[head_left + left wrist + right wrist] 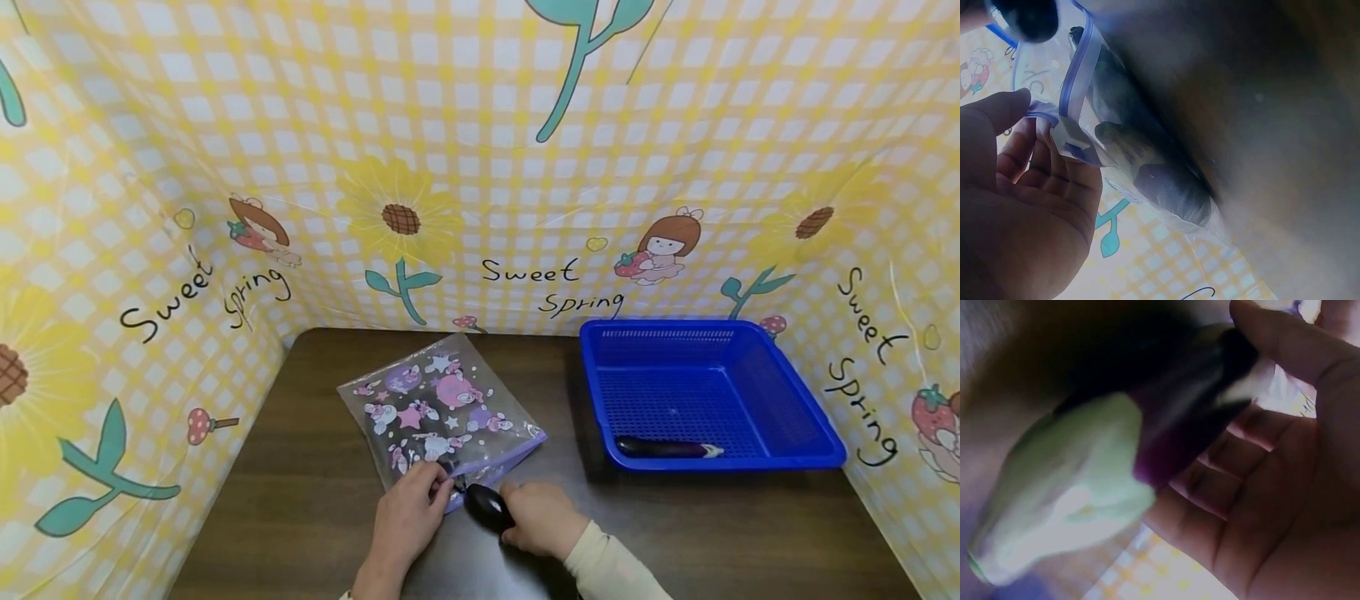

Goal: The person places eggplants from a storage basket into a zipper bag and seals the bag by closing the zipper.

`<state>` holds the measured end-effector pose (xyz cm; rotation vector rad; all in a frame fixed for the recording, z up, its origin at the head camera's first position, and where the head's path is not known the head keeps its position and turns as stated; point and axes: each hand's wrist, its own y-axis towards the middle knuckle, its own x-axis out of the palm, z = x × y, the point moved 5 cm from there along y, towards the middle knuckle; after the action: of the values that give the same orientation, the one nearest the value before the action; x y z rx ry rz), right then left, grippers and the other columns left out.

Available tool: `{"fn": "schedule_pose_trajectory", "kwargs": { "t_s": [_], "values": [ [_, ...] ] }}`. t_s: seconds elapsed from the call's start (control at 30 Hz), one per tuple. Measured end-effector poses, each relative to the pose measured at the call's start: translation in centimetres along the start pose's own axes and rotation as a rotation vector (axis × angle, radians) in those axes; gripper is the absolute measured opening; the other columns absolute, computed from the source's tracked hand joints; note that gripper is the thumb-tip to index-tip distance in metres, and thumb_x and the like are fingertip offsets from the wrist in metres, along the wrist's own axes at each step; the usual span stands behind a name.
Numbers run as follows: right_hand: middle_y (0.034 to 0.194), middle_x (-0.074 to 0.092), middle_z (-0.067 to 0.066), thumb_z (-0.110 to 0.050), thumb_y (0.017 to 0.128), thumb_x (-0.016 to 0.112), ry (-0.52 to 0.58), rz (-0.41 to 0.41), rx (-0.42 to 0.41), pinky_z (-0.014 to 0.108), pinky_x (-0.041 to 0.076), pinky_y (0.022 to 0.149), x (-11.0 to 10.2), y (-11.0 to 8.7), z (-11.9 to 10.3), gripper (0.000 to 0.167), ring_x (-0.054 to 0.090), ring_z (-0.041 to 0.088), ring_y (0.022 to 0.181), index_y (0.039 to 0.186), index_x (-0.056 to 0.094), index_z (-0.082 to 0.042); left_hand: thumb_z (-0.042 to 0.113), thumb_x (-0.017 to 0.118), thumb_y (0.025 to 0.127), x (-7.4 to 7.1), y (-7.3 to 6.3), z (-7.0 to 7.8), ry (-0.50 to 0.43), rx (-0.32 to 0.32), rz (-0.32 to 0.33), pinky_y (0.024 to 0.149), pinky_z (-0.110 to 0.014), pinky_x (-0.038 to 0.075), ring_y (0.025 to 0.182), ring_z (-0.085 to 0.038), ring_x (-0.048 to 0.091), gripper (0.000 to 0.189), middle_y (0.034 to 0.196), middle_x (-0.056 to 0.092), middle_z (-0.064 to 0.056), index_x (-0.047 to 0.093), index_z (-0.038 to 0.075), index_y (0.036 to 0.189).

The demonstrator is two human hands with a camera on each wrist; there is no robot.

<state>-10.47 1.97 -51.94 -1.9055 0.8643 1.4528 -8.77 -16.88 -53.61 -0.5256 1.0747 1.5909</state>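
My left hand (408, 517) pinches the purple-edged mouth of a clear zip bag (459, 388) printed with pink and purple cartoon figures and stars. The left wrist view shows the thumb and fingers on that edge, close to a white zip slider (1071, 134). Inside the bag lie dark eggplants (1175, 187). My right hand (546, 521) grips another eggplant (487, 507), its dark rounded end pointing at the bag mouth. In the right wrist view, this eggplant's pale green cap (1072, 494) sticks out past the fingers.
A blue plastic basket (712, 463) stands at the right rear of the brown wooden table (285, 475), with one eggplant (663, 448) along its near wall. Yellow checked cloth (480, 183) with flower prints hangs around the table's back and sides.
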Motion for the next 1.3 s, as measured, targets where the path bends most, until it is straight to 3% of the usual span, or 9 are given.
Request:
{"fn": "schedule_pose_trajectory", "kwargs": {
  "t_s": [0.23, 0.5, 0.87, 1.07, 1.3],
  "values": [
    [0.072, 0.064, 0.004, -0.033, 0.071, 0.088, -0.012, 0.123, 0.049, 0.038, 0.048, 0.051, 0.6, 1.0, -0.7, 0.042, 0.062, 0.021, 0.063, 0.091, 0.062, -0.008, 0.017, 0.080, 0.086, -0.2, 0.0, 0.0, 0.004, -0.006, -0.004, 0.055, -0.031, 0.045, 0.067, -0.003, 0.054, 0.020, 0.080, 0.054, 0.015, 0.061, 0.024, 0.082],
    [0.070, 0.063, 0.005, -0.043, 0.076, 0.086, -0.041, 0.203, 0.095, 0.037, 0.049, 0.051, 1.6, 3.0, -1.2, 0.046, 0.063, 0.022, 0.061, 0.090, 0.062, -0.006, 0.018, 0.079, 0.087, 0.1, 0.0, 0.1, -0.006, -0.023, -0.024, 0.056, -0.031, 0.045, 0.068, -0.003, 0.055, 0.019, 0.081, 0.056, 0.014, 0.061, 0.024, 0.082],
    [0.071, 0.061, 0.006, -0.050, 0.081, 0.081, 0.093, 0.146, 0.132, 0.039, 0.046, 0.053, 1.3, 1.6, 0.2, 0.050, 0.059, 0.021, 0.060, 0.091, 0.062, -0.005, 0.016, 0.079, 0.087, 0.0, 0.1, -0.1, -0.001, -0.018, -0.033, 0.056, -0.031, 0.045, 0.069, -0.003, 0.054, 0.018, 0.082, 0.055, 0.014, 0.063, 0.024, 0.084],
    [0.070, 0.058, 0.002, -0.041, 0.078, 0.084, 0.101, 0.129, 0.132, 0.037, 0.043, 0.051, 1.2, 0.1, 1.2, 0.043, 0.056, 0.019, 0.060, 0.089, 0.058, -0.009, 0.018, 0.080, 0.087, -0.1, 0.1, -0.1, -0.008, -0.013, -0.017, 0.056, -0.030, 0.045, 0.067, -0.003, 0.054, 0.018, 0.081, 0.055, 0.015, 0.062, 0.024, 0.083],
    [0.073, 0.062, 0.002, -0.034, 0.074, 0.086, 0.128, 0.106, 0.121, 0.038, 0.048, 0.056, 1.0, -1.1, 2.1, 0.041, 0.059, 0.019, 0.064, 0.092, 0.060, -0.009, 0.019, 0.079, 0.087, -0.1, 0.1, -0.1, -0.015, -0.026, -0.032, 0.056, -0.030, 0.045, 0.068, -0.003, 0.054, 0.018, 0.080, 0.055, 0.015, 0.062, 0.024, 0.082]
  ]
}}
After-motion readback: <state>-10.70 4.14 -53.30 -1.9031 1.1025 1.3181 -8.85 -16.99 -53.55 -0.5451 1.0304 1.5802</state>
